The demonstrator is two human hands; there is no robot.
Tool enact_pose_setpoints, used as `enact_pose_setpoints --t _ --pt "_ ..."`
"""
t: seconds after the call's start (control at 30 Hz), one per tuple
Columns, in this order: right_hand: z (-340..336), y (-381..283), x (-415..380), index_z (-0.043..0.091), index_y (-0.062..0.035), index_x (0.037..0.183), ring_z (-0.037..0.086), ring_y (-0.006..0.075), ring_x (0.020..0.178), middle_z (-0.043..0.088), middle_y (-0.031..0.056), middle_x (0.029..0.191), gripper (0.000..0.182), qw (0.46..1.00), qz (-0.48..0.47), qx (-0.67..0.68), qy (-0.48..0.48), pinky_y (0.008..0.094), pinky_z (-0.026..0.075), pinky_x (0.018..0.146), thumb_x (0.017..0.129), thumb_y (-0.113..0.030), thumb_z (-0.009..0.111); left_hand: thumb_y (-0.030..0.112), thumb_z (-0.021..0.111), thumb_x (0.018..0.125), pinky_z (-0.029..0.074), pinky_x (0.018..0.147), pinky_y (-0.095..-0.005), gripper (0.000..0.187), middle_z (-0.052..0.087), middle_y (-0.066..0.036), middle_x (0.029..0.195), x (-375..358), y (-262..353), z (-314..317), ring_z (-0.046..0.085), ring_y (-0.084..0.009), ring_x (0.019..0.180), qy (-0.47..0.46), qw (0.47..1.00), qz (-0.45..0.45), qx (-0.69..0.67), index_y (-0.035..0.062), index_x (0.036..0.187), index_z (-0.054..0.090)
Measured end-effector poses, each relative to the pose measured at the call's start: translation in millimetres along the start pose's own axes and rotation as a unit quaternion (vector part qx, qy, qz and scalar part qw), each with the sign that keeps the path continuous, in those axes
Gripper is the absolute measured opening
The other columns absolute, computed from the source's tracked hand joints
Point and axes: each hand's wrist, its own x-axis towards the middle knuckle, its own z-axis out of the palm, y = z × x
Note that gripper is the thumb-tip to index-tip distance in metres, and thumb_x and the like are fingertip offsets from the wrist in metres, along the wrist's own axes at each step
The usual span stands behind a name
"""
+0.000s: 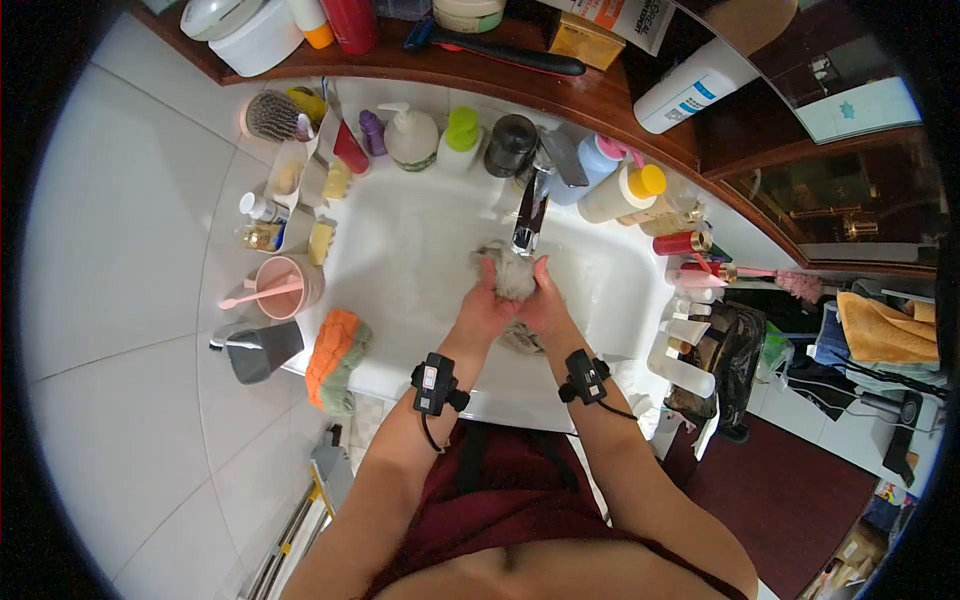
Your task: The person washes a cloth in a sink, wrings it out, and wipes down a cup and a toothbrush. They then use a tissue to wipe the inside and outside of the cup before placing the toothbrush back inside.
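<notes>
Dark red fabric clothing (500,490) lies closest to my view, with both forearms reaching past it over a white rectangular sink (400,250). I have the soft, wet-looking grey-white bundle (514,277) between my left hand (487,310) and my right hand (541,305), low in the basin beneath the chrome faucet (529,215). On each hand the fingers are mostly closed around it, thumbs up along its sides; I can't tell how tightly they press. A darker, patterned part (523,338) shows just below my wrists, and I can't make out whether it belongs to the bundle.

On the sink's left rim I see an orange-and-green fuzzy cloth (337,362), near a pink cup (283,288) with a pink toothbrush (260,295) across it. Behind the basin stand a white pump bottle (410,139) and a white bottle with a green cap (459,142); a cream bottle with a yellow cap (610,196) is right of the faucet.
</notes>
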Motion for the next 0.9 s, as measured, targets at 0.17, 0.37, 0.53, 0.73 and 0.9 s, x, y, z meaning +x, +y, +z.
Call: enact_pose_setpoints --t 0.17,0.37,0.53,0.73,0.9 --pt "11 -27 20 0.048 -0.0078 0.113 0.059 0.0204 0.087 0.061 0.0092 0.098 0.048 0.960 0.041 -0.265 0.078 0.0340 0.048 0.076 0.078 -0.033 0.069 0.031 0.068 0.079 0.047 0.083 -0.0375 0.052 0.056 -0.006 0.113 -43 33 69 0.056 -0.0215 0.102 0.005 0.973 -0.137 0.185 0.0074 0.121 0.046" --pt "18 -31 38 0.059 -0.0024 0.094 0.057 0.0135 0.079 0.061 0.0034 0.088 0.033 0.858 -0.010 -0.499 0.120 0.0277 0.046 0.070 0.074 -0.024 0.075 0.021 0.070 0.071 0.048 0.076 -0.0380 0.041 0.062 -0.006 0.097 -5 20 32 0.059 -0.0231 0.092 0.005 0.703 0.074 0.707 0.0061 0.107 0.057" --pt "9 -29 39 0.050 -0.0061 0.114 0.055 0.0146 0.085 0.058 0.0055 0.100 0.049 0.896 -0.069 -0.424 0.113 0.0290 0.046 0.069 0.076 -0.028 0.072 0.024 0.065 0.073 0.047 0.077 -0.0423 0.041 0.062 -0.007 0.097 -7 28 41 0.060 -0.0259 0.091 -0.006 0.889 0.026 0.458 0.0056 0.109 0.056" --pt "-8 -55 15 0.027 -0.0125 0.140 0.056 0.0218 0.093 0.029 0.0146 0.136 0.082 0.959 0.054 -0.226 0.162 0.0310 0.047 0.071 0.080 -0.063 0.051 0.014 0.059 0.078 0.052 0.080 -0.0419 0.038 0.059 -0.012 0.104 -19 49 55 0.059 -0.0257 0.097 -0.051 0.985 -0.162 0.004 0.0011 0.113 0.051" --pt "-27 -47 15 0.028 -0.0117 0.139 0.055 0.0291 0.098 0.030 0.0157 0.138 0.088 0.990 0.038 -0.098 0.094 0.0403 0.046 0.081 0.077 -0.074 0.040 0.006 0.054 0.083 0.053 0.083 -0.0389 0.037 0.055 -0.015 0.110 -23 46 59 0.055 -0.0282 0.104 -0.071 0.954 -0.188 -0.225 -0.0030 0.118 0.045"
